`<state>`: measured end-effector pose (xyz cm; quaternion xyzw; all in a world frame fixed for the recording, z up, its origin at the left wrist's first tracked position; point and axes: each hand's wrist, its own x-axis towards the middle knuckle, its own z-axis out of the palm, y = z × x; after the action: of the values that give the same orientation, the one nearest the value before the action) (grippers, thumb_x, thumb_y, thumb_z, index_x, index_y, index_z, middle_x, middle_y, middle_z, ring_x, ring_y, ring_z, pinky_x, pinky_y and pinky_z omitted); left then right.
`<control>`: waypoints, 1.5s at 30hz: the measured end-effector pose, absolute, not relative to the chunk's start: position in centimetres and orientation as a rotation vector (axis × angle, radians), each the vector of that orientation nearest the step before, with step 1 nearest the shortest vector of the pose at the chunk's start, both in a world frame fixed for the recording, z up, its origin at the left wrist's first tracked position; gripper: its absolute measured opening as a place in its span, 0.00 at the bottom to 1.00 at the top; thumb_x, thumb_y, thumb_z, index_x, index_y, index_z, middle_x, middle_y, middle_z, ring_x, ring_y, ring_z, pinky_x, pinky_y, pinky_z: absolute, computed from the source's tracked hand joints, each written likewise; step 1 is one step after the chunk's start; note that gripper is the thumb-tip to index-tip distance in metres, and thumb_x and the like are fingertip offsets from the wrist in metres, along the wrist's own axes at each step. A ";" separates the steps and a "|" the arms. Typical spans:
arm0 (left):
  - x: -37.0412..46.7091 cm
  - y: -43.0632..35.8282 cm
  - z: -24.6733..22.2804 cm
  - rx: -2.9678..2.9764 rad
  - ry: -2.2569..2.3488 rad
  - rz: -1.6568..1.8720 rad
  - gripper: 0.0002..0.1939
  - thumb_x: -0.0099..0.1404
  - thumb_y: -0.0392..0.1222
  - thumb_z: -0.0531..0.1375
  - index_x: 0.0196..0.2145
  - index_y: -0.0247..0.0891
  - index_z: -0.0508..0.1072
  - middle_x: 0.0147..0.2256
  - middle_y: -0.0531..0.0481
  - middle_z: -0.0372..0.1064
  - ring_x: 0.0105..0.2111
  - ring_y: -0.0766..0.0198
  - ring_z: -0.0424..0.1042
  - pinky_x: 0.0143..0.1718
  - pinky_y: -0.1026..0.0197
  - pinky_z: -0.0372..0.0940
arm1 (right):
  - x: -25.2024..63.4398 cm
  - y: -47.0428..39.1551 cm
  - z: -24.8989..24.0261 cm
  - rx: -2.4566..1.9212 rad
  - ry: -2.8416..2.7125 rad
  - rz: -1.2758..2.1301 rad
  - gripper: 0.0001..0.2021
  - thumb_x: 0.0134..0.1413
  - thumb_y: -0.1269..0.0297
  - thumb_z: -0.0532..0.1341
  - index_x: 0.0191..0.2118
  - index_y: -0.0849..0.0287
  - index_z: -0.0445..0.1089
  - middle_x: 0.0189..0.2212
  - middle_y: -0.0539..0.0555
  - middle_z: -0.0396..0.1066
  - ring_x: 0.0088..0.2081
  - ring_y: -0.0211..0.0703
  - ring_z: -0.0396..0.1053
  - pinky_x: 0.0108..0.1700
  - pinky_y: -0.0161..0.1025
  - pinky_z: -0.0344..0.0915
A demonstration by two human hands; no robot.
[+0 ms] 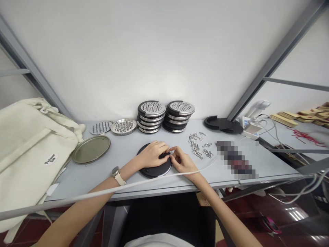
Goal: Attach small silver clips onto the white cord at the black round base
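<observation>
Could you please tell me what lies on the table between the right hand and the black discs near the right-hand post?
In the head view, a scatter of small metal pieces lies between the right hand and the black discs.

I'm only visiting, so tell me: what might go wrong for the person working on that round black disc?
The loose silver metal clasps lie near the right hand, so a careless sweep might scatter them. The long white cable stretches across the view and could perhaps snag a moving arm. Beyond the round black disc, two stacks of round silver-and-black graters stand side by side; a knock might topple one.
</observation>
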<state>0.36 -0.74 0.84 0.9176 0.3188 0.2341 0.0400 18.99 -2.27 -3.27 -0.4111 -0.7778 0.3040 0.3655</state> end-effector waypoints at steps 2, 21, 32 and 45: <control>0.4 -0.7 0.9 2.814 0.978 0.712 0.03 0.63 0.39 0.54 0.33 0.38 0.62 0.32 0.51 0.65 0.34 0.62 0.65 0.39 0.59 0.57 | 19.0 -2.2 -3.3 -1.062 -1.988 0.794 0.10 0.58 0.63 0.51 0.45 0.59 0.59 0.21 0.44 0.55 0.22 0.34 0.55 0.26 0.32 0.54; 0.4 -0.7 0.8 2.824 0.971 0.691 0.03 0.63 0.39 0.54 0.32 0.38 0.62 0.32 0.51 0.65 0.34 0.62 0.65 0.40 0.59 0.57 | 19.2 -2.2 -3.3 -1.039 -1.994 0.820 0.08 0.58 0.64 0.51 0.43 0.58 0.56 0.20 0.43 0.55 0.21 0.34 0.54 0.24 0.32 0.53; 0.4 -0.8 1.0 2.830 0.967 0.689 0.03 0.63 0.39 0.54 0.32 0.38 0.62 0.32 0.51 0.65 0.35 0.62 0.65 0.40 0.58 0.57 | 19.1 -2.3 -3.1 -1.039 -2.011 0.820 0.08 0.58 0.63 0.50 0.43 0.58 0.56 0.20 0.43 0.53 0.20 0.34 0.52 0.24 0.32 0.51; 0.4 -0.7 0.9 2.856 0.961 0.669 0.02 0.63 0.38 0.54 0.33 0.38 0.63 0.33 0.51 0.65 0.35 0.63 0.65 0.40 0.59 0.58 | 19.1 -2.3 -3.1 -1.048 -1.979 0.818 0.08 0.58 0.62 0.51 0.42 0.58 0.58 0.18 0.42 0.49 0.20 0.33 0.50 0.24 0.31 0.50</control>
<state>0.37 -0.74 0.92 0.9248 0.3114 0.2167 0.0275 19.11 -2.27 -3.12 -0.4086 -0.7713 0.3186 0.3696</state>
